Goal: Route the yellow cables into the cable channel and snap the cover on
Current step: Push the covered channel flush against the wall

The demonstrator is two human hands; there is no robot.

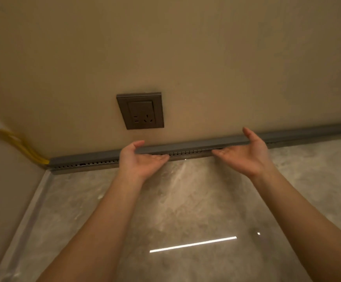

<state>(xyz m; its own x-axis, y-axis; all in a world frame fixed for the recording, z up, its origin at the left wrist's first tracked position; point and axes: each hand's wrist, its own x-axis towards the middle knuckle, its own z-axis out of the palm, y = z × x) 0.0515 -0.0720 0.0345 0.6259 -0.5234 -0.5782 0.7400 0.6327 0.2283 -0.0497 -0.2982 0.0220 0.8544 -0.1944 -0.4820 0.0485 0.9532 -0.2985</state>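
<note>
A grey slotted cable channel (88, 162) runs along the foot of the wall where it meets the floor. Its grey cover (192, 146) lies along the top of the channel. My left hand (139, 159) pinches the cover with thumb on top and fingers underneath. My right hand (244, 153) grips it the same way further right. Yellow cables (28, 148) come down the left wall, taped in places, and enter the channel's left end at the corner. Inside the channel the cables are hidden.
A dark wall socket (140, 110) sits just above the channel between my hands. The glossy marble floor (185, 200) reflects a ceiling light strip. A pale skirting strip (23, 226) runs along the left wall.
</note>
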